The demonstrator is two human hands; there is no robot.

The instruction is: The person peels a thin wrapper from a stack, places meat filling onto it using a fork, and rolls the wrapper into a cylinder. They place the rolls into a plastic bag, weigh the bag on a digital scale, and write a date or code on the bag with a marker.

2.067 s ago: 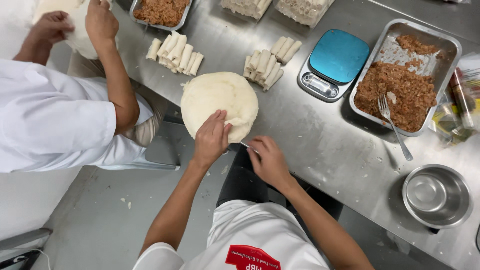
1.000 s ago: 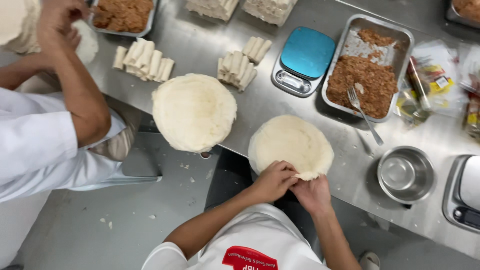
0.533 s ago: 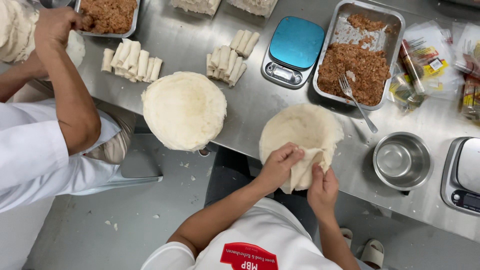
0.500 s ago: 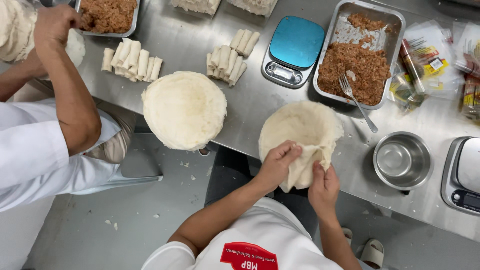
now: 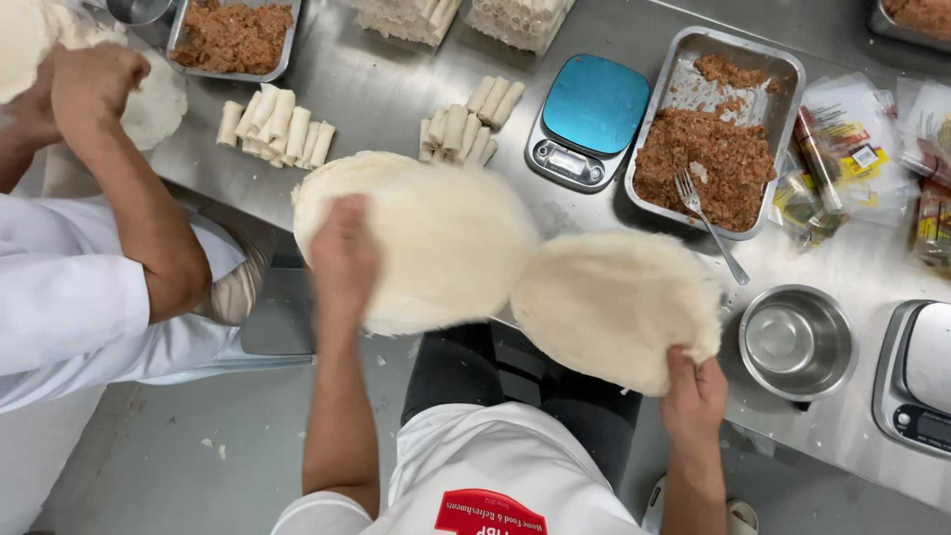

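- Round wrapper sheet [image 5: 614, 307], pale, thin, floury-looking: it lies at the near edge of the table [image 5: 396, 89], its near rim hanging a little past the edge. My right hand [image 5: 693, 391] pinches that near right rim, fingers closed on it.
- Stack of wrapper sheets [image 5: 436, 248], same pale rounds, thicker pile: it sits just left of the single sheet, the two edges touching or overlapping. My left hand [image 5: 342, 258] rests on its left part, palm down; I cannot tell whether those fingers are curled under the rim or only pressing flat.
- Handling, as I judge it: light, soft and limp, likely to tear or stretch. Best taken at the rim with a shallow pinch and supported from below with a flat palm. Sheets may cling to each other; peel slowly from one edge.
- Metal tray of brown minced filling [image 5: 708, 159] with a fork [image 5: 708, 223] leaning in it: beyond the single sheet.
- Blue-topped kitchen scale [image 5: 589, 119]: left of that tray.
- Small steel bowl [image 5: 792, 342]: just right of the single sheet.
- Rolled pieces [image 5: 471, 124], in small heaps: beyond the stack.
- Another person's arm [image 5: 139, 198] in a white sleeve: far left, at work on more dough.
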